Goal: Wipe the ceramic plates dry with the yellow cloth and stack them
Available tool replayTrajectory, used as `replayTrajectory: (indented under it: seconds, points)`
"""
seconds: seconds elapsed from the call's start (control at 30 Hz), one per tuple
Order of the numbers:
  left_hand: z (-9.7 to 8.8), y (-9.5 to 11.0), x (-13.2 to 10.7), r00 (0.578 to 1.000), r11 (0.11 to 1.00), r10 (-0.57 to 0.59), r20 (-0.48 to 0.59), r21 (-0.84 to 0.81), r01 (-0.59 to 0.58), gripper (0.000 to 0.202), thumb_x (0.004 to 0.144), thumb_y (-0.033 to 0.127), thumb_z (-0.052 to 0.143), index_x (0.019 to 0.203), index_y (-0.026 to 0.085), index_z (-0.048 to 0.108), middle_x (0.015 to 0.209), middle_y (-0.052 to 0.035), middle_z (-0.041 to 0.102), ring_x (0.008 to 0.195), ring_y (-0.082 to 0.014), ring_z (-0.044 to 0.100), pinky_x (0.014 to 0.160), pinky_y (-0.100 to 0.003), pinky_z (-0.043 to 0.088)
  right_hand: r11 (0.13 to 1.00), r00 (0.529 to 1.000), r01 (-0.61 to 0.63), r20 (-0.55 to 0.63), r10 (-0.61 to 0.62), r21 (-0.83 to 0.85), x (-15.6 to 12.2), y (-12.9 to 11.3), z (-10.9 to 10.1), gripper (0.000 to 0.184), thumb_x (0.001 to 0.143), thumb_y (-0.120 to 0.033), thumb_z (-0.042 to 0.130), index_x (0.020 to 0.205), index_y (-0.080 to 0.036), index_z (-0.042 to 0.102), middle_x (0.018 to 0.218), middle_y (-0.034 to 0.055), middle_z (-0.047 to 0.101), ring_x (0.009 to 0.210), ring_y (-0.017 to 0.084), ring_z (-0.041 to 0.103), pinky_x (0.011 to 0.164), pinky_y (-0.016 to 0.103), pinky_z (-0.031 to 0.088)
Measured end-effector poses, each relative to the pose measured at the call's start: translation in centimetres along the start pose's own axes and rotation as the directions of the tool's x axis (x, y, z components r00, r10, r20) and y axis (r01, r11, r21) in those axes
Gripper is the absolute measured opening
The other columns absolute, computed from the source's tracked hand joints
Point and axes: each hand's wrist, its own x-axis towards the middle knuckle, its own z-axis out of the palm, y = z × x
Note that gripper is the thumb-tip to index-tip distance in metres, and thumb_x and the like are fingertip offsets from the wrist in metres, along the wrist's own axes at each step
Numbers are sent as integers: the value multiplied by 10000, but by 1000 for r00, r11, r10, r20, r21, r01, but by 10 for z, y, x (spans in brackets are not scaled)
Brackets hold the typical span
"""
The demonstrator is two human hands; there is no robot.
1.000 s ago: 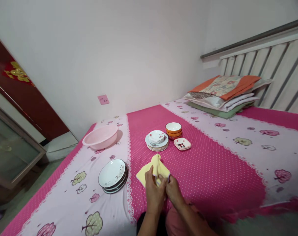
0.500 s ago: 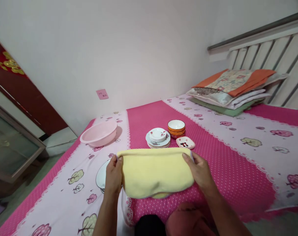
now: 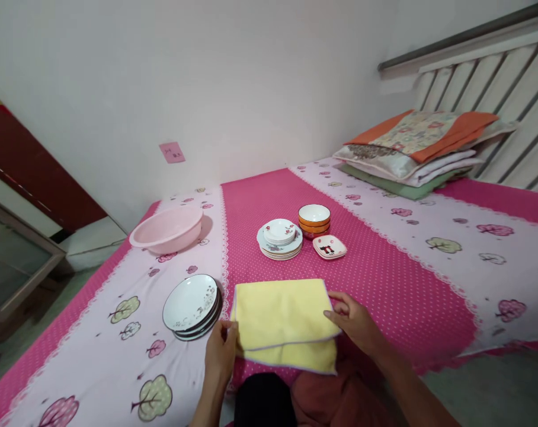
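Well, the yellow cloth (image 3: pixel 280 311): it lay doubled on the pink bedcover (image 3: pixel 384 290), between the left hand (image 3: pixel 222 349) and the right hand (image 3: pixel 352 322), right of the dark-rimmed plates (image 3: pixel 191 303).
Fold: the upper layer stopped short of the lower one, leaving a near strip that widened toward the right.
Matching the edges: good work, I judged, called for bringing the near edges level, corner over corner, before pressing the crease.
Smoothing: flat fingers swept from the middle outward seemed safer than a tug at one side, which could have skewed the layers.
Left hand: it was at the left edge, fingers bent close to the thumb; whether they pinched the fabric I could not tell.
Right hand: its thumb tip met the right edge, the forefinger parted slightly from it.
Forearms: both reached in from the near side, spread apart, the right one more slanted.
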Motion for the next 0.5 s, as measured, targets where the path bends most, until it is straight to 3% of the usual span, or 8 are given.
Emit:
replayTrajectory:
  seconds: [0.13,0.23,0.37,0.5]
  points:
    - [-2,-3,3,998,1000,-19,66,3,19,529,675,708,719,564,245,489,530,42,462,552,-153,422,560,-286,321,999,999,-28,44,26,45,-1,-8,11,732,701,-475,731,1330,-163,524,684,-70,598,610,192,670,556,308,494]
    - [-3,-1,7,993,998,-46,108,-43,50,563,612,680,776,531,252,419,511,66,399,533,-128,367,536,-266,283,990,987,-105,130,92,96,-7,-17,18,790,697,-469,733,1389,-183,480,780,-51,646,583,202,709,509,303,498]
    - [-8,-5,8,989,982,-105,103,-149,120,529,688,682,674,597,267,359,546,86,360,521,-113,347,518,-250,299,981,977,-125,193,95,151,-25,-19,17,599,711,-468,732,1222,-195,578,789,-40,648,573,181,694,528,306,524]
    - [-15,-18,11,983,968,-160,88,-180,174,536,597,625,758,573,266,359,502,98,344,471,-89,312,473,-238,235,987,958,-157,237,163,-46,-42,-2,14,370,732,-442,642,1010,-200,605,694,-52,592,524,162,628,502,292,484]
